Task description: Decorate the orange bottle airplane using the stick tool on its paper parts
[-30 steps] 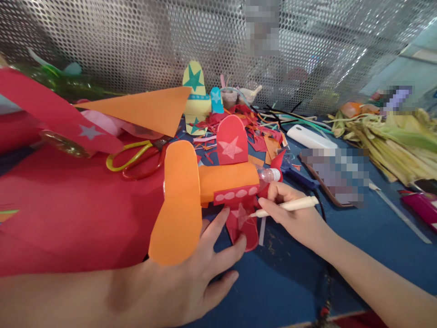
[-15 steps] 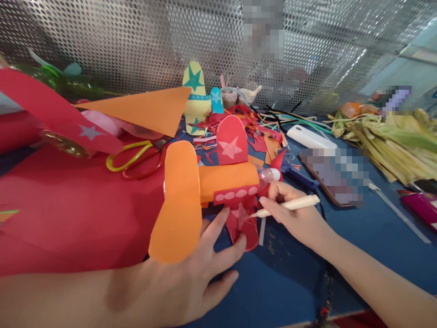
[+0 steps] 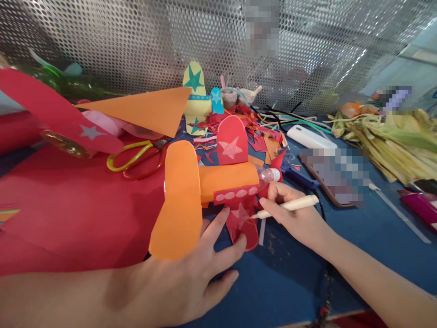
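A toy plane made from a plastic bottle (image 3: 264, 175) lies on the blue table, wrapped in an orange sleeve (image 3: 228, 176). Its orange propeller (image 3: 181, 200) faces left, and one red wing (image 3: 232, 122) with a pale star points away from me. My left hand (image 3: 201, 269) spreads its fingers, with fingertips resting on the near red wing (image 3: 251, 232). In a pinch, my right hand (image 3: 297, 214) holds a cream felt-tip pen (image 3: 300, 203). The pen's tip meets the pale star (image 3: 241, 216) on that near wing.
Left of the plane lie red sheets (image 3: 85, 214), scissors (image 3: 136, 157) and an orange paper triangle (image 3: 146, 111). Paper scraps (image 3: 235, 116) are heaped behind. To the right are a phone (image 3: 327, 177), a glue gun (image 3: 300, 176) and dried husks (image 3: 385, 141). A perforated metal panel (image 3: 136, 45) stands behind.
The pen and right hand have shifted very slightly at the star. My left hand stays on the near wing.
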Tool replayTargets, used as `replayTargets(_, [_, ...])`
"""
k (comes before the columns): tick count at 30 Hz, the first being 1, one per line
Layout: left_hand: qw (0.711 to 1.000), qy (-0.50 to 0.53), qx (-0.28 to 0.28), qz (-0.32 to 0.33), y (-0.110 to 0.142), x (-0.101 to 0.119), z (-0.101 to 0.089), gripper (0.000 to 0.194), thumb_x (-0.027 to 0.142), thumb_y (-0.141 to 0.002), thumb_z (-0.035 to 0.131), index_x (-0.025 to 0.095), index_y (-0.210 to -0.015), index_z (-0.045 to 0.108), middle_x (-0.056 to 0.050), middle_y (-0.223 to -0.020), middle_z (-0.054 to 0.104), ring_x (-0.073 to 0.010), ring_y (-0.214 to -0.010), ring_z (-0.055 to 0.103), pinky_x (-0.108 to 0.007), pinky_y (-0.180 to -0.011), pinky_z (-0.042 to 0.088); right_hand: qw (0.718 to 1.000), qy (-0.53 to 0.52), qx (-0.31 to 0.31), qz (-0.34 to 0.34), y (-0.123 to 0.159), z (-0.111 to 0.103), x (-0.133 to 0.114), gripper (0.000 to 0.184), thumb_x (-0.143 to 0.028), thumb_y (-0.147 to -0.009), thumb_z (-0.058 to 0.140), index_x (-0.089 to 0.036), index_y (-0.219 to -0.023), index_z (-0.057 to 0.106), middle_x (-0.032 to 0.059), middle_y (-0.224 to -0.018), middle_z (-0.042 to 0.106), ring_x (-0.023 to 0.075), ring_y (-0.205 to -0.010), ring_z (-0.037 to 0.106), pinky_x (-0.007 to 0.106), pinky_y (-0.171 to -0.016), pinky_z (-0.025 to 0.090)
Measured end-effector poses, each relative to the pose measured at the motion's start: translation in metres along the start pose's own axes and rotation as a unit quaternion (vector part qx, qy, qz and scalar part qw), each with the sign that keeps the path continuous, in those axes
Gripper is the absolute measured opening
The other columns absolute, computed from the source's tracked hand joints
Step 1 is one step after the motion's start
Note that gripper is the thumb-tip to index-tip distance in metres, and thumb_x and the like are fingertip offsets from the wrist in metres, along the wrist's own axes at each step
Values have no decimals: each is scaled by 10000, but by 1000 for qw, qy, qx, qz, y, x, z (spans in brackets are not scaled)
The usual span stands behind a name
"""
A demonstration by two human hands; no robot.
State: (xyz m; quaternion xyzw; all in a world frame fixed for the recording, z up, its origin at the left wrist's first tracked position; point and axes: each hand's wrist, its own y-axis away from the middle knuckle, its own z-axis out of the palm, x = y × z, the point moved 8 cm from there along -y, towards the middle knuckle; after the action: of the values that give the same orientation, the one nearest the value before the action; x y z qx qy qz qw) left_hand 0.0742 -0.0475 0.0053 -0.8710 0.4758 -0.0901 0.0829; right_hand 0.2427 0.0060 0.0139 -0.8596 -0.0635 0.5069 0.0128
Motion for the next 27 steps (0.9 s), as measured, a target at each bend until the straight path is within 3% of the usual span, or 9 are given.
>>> replayTargets(9, [999, 19, 31, -16, 4, -1, 0, 443, 341, -892, 493, 363, -1335, 487, -107, -1457, 392, -277, -937, 651, -447, -735, 581, 1000, 8, 3, -4, -1, -1, -2, 300, -276, -816, 549, -225, -584, 366, -74, -511, 360, 84, -461, 313, 214, -423, 282])
replayTargets(13, [999, 10, 27, -16, 4, 0, 1, 440, 351, -903, 477, 367, -1342, 479, -106, -1485, 351, -294, -1004, 633, -467, -758, 579, 1000, -2, -6, -4, 0, 1, -2, 293, -274, -825, 537, -225, -589, 370, -77, -510, 356, 82, -457, 310, 212, -416, 280])
replayTargets(23, [1000, -10, -11, 1, 0, 1, 2, 460, 383, -915, 441, 368, -1374, 432, -138, -1385, 451, -249, -871, 648, -427, -669, 591, 1000, -16, -12, -1, 0, 3, -2, 281, -254, -837, 534, -227, -606, 377, -78, -510, 377, 83, -449, 323, 221, -415, 268])
replayTargets(27, [1000, -6, 16, -9, 2, 1, 1, 447, 370, -918, 436, 370, -1365, 444, -128, -1462, 364, -261, -941, 637, -439, -715, 585, 1000, -26, -17, 0, 0, 4, -3, 283, -236, -827, 532, -226, -596, 367, -86, -507, 358, 74, -439, 308, 214, -407, 259])
